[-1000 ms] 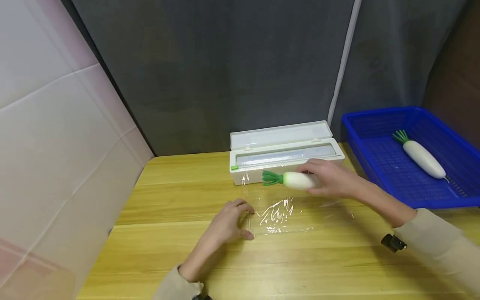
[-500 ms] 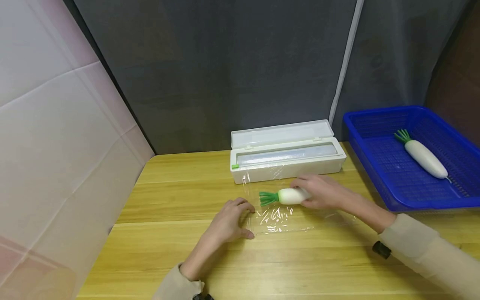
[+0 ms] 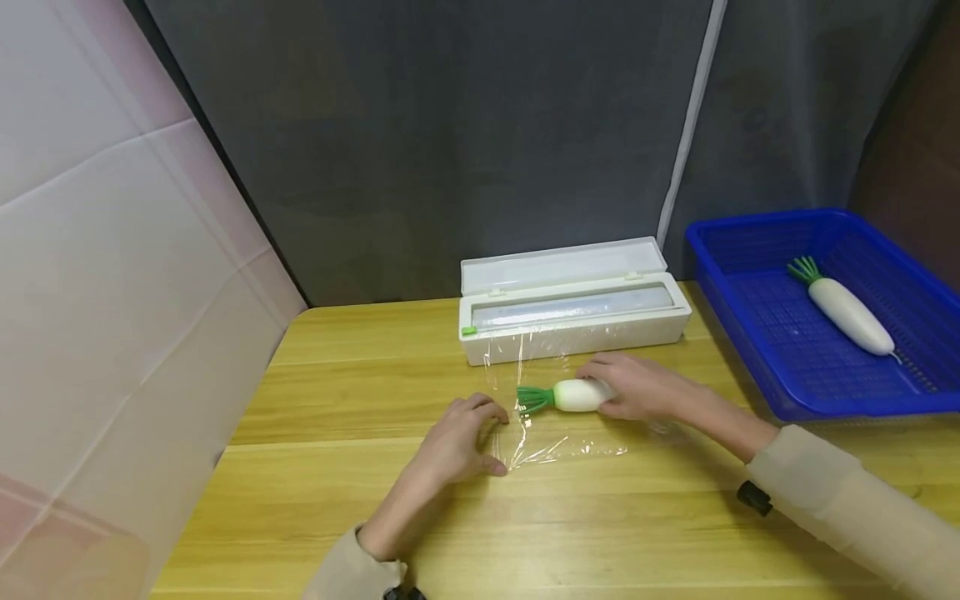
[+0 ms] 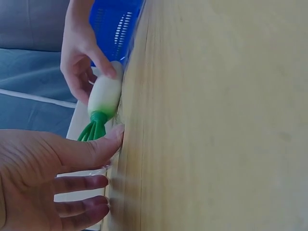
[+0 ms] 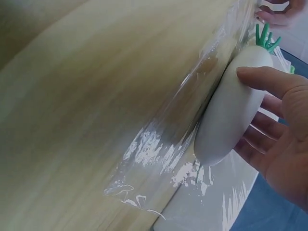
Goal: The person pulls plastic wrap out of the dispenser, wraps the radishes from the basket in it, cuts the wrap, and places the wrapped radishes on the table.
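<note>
Your right hand (image 3: 637, 388) grips a daikon radish (image 3: 581, 395), likely firm and slippery, best held mid-body; your left hand (image 3: 459, 442), fingers loosely spread, touches cling film (image 3: 543, 452).

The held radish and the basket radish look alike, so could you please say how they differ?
The right hand grips the held radish over clear film; the basket radish lies untouched in the blue basket. In the head view, the held radish's leaves point left, the basket radish's up and left. Both are white with green leaves.
</note>
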